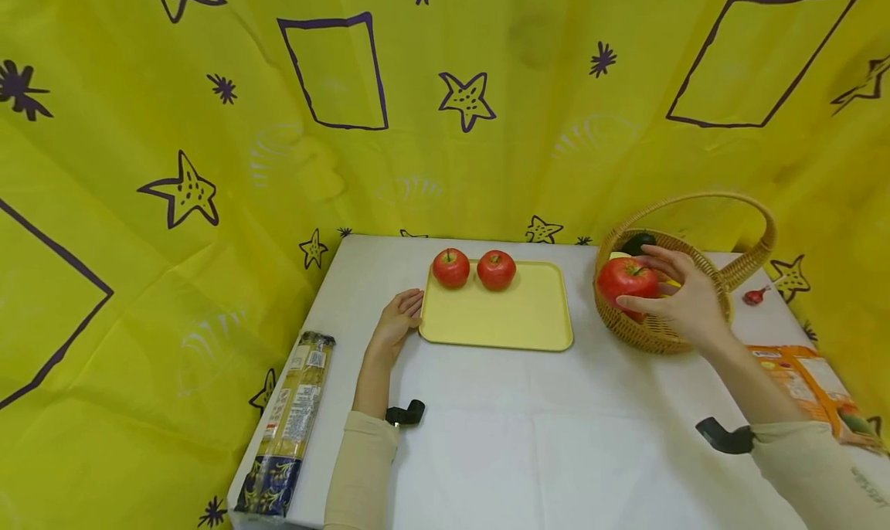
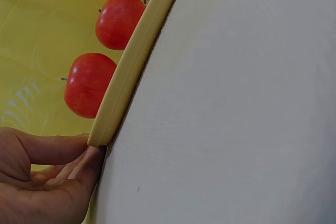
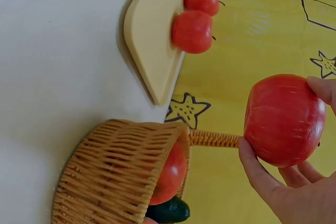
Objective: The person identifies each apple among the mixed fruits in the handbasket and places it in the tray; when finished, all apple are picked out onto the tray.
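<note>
My right hand point(image 1: 684, 298) grips a red apple point(image 1: 628, 281) between thumb and fingers, over the wicker basket point(image 1: 643, 335). In the right wrist view the held apple point(image 3: 285, 120) appears raised above the rim. Another red apple point(image 3: 171, 174) and a dark green vegetable point(image 3: 169, 211) lie inside the basket. On the left, my left hand point(image 1: 398, 325) pinches the edge of the yellow tray point(image 1: 497, 321), thumb at its rim in the left wrist view. Two red apples, one left point(image 1: 451, 268) and one right point(image 1: 497, 270), sit along the tray's far side.
A long pack of dried noodles point(image 1: 292, 422) lies at the table's left edge. Right of the basket are a small red object point(image 1: 754, 296) and an orange packet point(image 1: 810, 383). The basket's tall handle point(image 1: 695, 196) arches above it. A yellow patterned cloth point(image 1: 445, 167) hangs behind.
</note>
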The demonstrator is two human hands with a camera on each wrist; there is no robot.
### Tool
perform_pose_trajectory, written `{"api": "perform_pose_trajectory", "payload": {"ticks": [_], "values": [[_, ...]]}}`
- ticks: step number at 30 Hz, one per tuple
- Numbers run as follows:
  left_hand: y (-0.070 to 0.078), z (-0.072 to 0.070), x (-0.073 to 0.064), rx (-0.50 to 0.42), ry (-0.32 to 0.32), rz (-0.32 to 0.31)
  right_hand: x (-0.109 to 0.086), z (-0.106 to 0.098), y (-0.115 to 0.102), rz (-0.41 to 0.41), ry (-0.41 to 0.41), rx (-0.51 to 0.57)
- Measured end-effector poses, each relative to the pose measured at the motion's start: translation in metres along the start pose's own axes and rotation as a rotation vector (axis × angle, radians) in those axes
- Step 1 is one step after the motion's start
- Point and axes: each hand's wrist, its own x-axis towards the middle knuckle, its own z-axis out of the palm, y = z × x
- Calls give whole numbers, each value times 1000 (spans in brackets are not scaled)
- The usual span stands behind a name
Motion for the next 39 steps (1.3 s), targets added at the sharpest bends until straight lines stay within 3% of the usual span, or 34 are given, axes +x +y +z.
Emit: {"api": "perform_pose_trajectory", "payload": {"ticks": [6,18,29,39], "values": [[-1,-1,1,3,1,-1,2,11,-9,-34,-1,33],[1,0,2,2,3,7,17,43,-20,-20,-64,166],[-1,0,3,0,0,6,27,70,-35,-6,-98,187],[-1,-2,3,7,1,-2,34,90,-36,-30,-126,188]]}}
